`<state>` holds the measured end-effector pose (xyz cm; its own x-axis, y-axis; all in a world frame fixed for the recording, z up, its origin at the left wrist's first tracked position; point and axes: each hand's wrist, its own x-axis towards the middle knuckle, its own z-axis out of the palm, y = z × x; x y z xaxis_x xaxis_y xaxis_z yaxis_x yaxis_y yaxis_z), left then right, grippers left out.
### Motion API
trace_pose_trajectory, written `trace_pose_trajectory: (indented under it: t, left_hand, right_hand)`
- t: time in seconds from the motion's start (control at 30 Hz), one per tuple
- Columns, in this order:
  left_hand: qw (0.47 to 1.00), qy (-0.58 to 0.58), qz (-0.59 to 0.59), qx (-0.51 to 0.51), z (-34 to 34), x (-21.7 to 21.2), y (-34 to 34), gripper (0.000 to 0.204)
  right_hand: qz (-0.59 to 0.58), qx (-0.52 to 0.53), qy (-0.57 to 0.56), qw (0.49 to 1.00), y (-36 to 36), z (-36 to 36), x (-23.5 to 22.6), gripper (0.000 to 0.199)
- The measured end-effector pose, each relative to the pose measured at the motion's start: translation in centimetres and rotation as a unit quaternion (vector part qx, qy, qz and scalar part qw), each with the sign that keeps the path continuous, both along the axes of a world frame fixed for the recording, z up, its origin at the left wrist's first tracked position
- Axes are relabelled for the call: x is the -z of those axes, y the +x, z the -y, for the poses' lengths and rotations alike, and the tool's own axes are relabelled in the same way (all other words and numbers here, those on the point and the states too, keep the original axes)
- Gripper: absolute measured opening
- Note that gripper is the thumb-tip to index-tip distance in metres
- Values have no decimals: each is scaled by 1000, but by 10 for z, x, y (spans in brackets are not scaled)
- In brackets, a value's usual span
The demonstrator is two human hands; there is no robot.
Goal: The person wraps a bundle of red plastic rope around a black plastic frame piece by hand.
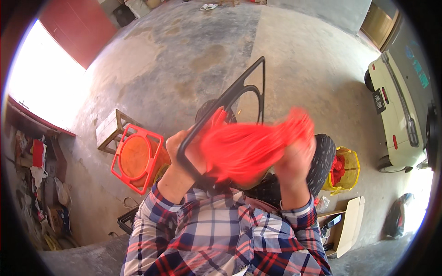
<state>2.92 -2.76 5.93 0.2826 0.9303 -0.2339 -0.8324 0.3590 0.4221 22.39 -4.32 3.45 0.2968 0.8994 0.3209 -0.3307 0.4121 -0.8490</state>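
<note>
A black rectangular frame (232, 90) with a rounded opening stands tilted in front of me. My left hand (174, 146) is closed around its near left side. Between my hands stretches a thick bundle of red strands (241, 149), blurred by motion; I cannot tell whether it is cord or netting. Its left end lies over the frame, by my left fingers. At the bundle's right end, my right hand (295, 163) is wrapped around the strands, also smeared. Part of the frame's lower side is hidden behind the red bundle.
A red frame (159, 137) rests on a round orange thing (134, 157) beside a wooden stool (109, 133) at left. To my right are a yellow basket (353, 170) holding red material and an open cardboard box (352, 225) with a phone (334, 221). A vehicle (396, 115) stands farther right.
</note>
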Motion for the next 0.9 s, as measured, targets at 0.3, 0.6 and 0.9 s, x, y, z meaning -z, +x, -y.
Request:
trace_pose_trajectory:
  t: [0.3, 0.6, 0.9]
  left_hand:
    - [979, 129, -132, 85, 2, 25, -35, 45]
    - [965, 222, -92, 103, -4, 27, -10, 48]
    - [955, 204, 31, 212, 8, 79, -2, 40]
  right_hand:
    - [-490, -370, 86, 785, 82, -70, 89, 37]
    - [-435, -285, -110, 847, -6, -51, 1, 38]
    - [-454, -334, 22, 825, -8, -62, 28, 67]
